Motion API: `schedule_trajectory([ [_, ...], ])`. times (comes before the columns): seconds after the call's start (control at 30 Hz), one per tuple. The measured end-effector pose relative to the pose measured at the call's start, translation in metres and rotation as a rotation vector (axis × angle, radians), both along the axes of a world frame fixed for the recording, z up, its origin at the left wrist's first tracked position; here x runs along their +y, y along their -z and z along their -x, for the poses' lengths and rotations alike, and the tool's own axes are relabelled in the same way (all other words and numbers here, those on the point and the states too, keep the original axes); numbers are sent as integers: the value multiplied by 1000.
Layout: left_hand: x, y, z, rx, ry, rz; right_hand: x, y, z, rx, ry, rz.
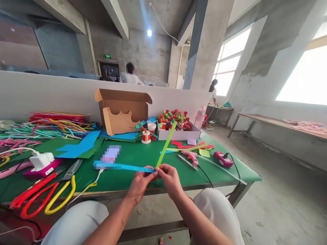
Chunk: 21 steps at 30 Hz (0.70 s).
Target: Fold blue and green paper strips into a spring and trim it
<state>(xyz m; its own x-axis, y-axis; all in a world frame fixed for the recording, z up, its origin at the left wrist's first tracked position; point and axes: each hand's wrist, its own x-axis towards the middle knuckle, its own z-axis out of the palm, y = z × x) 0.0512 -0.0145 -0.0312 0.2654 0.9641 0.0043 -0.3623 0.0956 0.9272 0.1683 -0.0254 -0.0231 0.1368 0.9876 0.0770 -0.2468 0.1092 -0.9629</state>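
Observation:
My left hand (141,183) and my right hand (170,177) meet above the near edge of the green table (143,160). Both pinch the joined ends of two paper strips. A blue strip (120,166) runs out to the left from my left fingers. A light green strip (166,144) rises up and away from my right fingers toward the white box. The two strips cross at my fingertips at about a right angle.
Red scissors (30,197) and yellow scissors (62,190) lie at the near left beside a white charger (41,160). An open cardboard box (122,112), a white box of coloured figures (176,131), a pink glue gun (191,157) and blue paper sheets (79,146) sit further back. People work behind the partition.

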Motion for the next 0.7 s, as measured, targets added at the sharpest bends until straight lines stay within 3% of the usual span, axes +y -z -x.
schedule_trajectory([
  [0.13, -14, 2, -4, -47, -55, 9, -10, 3, 0, 36, -55, -12],
  [0.27, -16, 1, 1, 112, -122, -56, -7, 4, -4, 24, -164, 10],
  [0.5, -7, 4, 13, 294, -147, -149, 1, 10, 3, 43, -130, 29],
  [0.7, -3, 7, 19, 144, -102, -82, -4, 11, 12, 142, -93, 62],
])
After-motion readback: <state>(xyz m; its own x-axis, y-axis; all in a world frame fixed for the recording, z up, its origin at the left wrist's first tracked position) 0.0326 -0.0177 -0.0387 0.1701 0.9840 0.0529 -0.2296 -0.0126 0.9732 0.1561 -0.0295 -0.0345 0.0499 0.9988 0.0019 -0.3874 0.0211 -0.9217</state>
